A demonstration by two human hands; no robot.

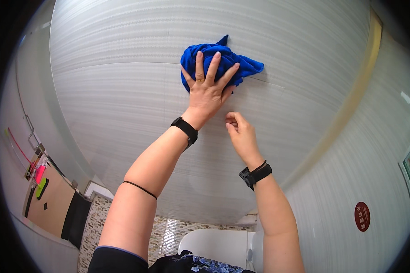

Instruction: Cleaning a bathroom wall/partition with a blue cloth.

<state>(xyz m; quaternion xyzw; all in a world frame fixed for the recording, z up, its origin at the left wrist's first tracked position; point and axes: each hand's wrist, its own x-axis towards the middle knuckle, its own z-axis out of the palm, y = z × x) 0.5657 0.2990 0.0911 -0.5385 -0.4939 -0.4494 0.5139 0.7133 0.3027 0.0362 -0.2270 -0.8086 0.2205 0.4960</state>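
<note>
The left arm (143, 195) points to twelve o'clock, left grip (207, 94) spread wide on the cloth (246, 66) against the wall (296, 109); I'd press evenly, right grip (241, 132) curled narrow at the cloth's five o'clock.

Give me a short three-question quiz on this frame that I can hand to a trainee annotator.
1. Short answer: Which hand is spread over the blue cloth against the pale wall?

2. True or false: Both wrists wear black bands.

3. Multiple choice: How is the right hand?
A) Gripping the cloth
B) Loosely curled, apart from the cloth
C) Flat on the floor

Key:
1. The left hand.
2. True.
3. B.
</note>
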